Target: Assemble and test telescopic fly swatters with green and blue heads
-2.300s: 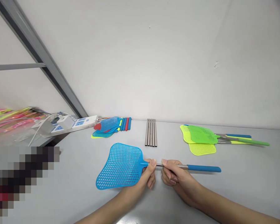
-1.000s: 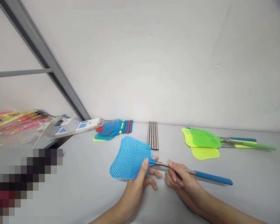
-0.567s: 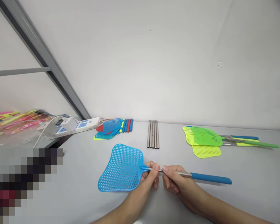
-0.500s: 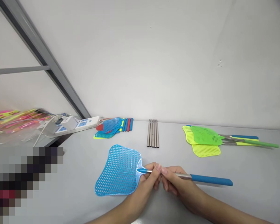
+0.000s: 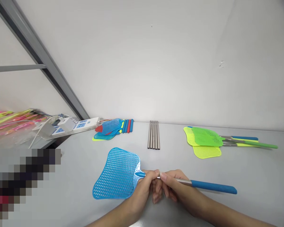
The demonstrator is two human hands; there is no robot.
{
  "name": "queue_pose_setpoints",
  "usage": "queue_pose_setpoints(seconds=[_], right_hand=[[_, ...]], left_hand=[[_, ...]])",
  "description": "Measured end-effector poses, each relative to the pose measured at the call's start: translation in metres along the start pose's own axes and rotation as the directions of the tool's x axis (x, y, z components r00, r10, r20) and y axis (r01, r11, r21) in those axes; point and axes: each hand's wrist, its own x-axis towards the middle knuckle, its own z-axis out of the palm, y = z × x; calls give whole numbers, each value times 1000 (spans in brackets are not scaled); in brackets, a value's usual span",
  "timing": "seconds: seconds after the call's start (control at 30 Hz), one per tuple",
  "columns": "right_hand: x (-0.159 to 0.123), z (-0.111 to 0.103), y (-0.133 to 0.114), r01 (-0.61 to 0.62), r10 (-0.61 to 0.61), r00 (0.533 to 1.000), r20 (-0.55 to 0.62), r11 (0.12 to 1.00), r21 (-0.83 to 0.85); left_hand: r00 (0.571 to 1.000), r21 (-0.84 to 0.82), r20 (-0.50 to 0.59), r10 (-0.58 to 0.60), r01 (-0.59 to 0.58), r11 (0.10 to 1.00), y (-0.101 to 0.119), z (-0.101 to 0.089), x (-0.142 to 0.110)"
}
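A blue fly swatter lies low over the grey table, its mesh head (image 5: 117,175) pointing left and its blue grip (image 5: 214,186) pointing right. My left hand (image 5: 144,186) is closed on the neck where the head meets the metal rod. My right hand (image 5: 174,187) is closed on the metal rod just beside it, fingertips nearly touching the left hand's.
Several bare metal rods (image 5: 153,134) lie side by side at the back centre. Loose swatter heads and coloured grips (image 5: 113,127) are piled at the back left, beside a power strip (image 5: 72,124). Finished green and yellow swatters (image 5: 208,140) lie at the back right. Bagged colourful items (image 5: 11,121) sit far left.
The swatter head, tilted up a second ago, has come down flat and shifted left and nearer to me. Both hands have closed in together on the neck and rod.
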Motion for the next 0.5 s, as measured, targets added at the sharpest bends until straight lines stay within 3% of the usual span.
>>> queue_pose_setpoints(seconds=[0.2, 0.5], right_hand=[[2, -3, 6, -41, 40, 999, 34, 998, 48], [0, -2, 1, -80, 92, 989, -112, 991, 104]], left_hand=[[999, 22, -42, 26, -25, 999, -6, 0, 0], [990, 113, -143, 18, -1, 994, -3, -2, 1]])
